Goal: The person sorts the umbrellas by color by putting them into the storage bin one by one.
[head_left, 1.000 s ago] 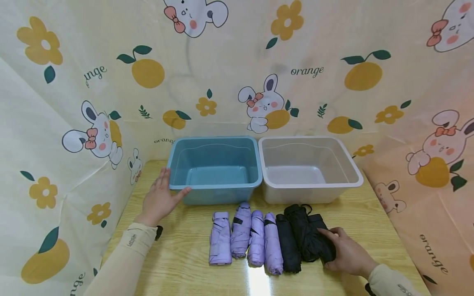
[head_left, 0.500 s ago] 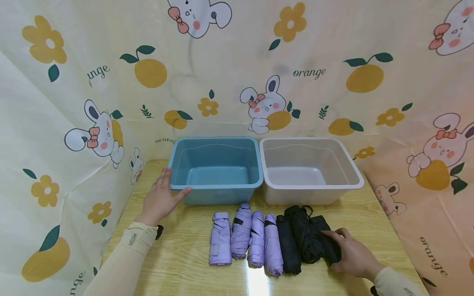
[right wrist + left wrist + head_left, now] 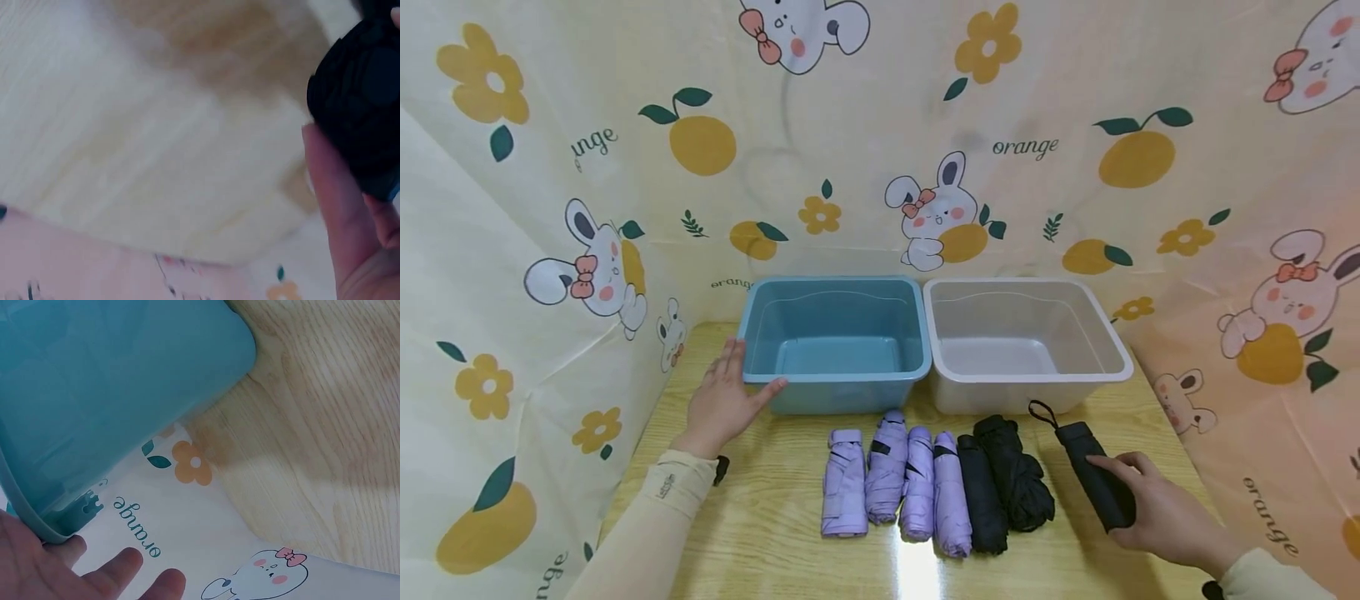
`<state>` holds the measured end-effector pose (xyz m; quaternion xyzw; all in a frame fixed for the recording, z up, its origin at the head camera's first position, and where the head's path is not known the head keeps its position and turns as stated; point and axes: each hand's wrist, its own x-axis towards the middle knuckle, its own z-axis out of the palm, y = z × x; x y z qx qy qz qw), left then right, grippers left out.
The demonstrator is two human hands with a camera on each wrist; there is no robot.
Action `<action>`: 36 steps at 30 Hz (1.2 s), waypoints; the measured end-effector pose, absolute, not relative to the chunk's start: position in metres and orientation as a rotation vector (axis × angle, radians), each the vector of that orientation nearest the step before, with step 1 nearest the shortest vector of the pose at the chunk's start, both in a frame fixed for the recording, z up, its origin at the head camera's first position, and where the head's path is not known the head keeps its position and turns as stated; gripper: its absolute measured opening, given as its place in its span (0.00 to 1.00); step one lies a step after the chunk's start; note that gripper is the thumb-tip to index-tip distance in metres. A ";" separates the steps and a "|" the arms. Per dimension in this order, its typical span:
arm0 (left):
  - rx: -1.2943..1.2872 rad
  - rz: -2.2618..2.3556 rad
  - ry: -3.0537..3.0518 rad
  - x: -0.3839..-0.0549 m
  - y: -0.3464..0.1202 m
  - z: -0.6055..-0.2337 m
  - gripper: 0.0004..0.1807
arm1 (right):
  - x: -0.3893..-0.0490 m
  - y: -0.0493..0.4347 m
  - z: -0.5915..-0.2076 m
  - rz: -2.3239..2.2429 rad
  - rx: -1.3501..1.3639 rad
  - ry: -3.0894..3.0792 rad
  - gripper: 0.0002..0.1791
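Note:
My right hand [image 3: 1172, 512] grips a folded black umbrella [image 3: 1092, 471] near its lower end, tilted, with its wrist loop pointing at the white bin. In the right wrist view, fingers and thumb wrap the end of this umbrella [image 3: 359, 106]. My left hand [image 3: 721, 408] rests at the left front corner of the blue bin [image 3: 842, 398], fingers extended along the rim. On the table lie several folded purple umbrellas [image 3: 846, 487] in a row. Beside them are a slim black umbrella [image 3: 981, 496] and a bulkier, crumpled black one [image 3: 1018, 483].
The white bin [image 3: 1015, 396] stands right of the blue one, their rims side by side. Both bins are at the back of the wooden table [image 3: 760, 517], with nothing visible inside. A printed cloth [image 3: 850, 125] hangs behind and along both sides.
My right hand has drawn the rightmost black umbrella away from the row, to the right and slightly up, and its loop now shows. The left hand keeps its place on the blue bin.

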<state>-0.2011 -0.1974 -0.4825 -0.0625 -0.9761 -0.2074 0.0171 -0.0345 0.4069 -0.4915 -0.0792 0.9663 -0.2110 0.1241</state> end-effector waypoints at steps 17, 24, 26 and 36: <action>-0.195 -0.713 -2.971 -0.204 -0.202 -0.491 0.62 | -0.067 0.364 -0.378 -0.714 -0.609 3.062 0.58; -0.182 -0.795 -2.939 -0.206 -0.199 -0.496 0.61 | -0.106 0.332 -0.351 -0.692 -0.648 2.965 0.55; -0.178 -0.808 -2.925 -0.206 -0.199 -0.498 0.61 | -0.118 0.326 -0.346 -0.723 -0.640 2.921 0.55; -0.170 -0.848 -2.880 -0.206 -0.202 -0.504 0.61 | -0.181 0.308 -0.343 -0.643 -0.538 2.867 0.52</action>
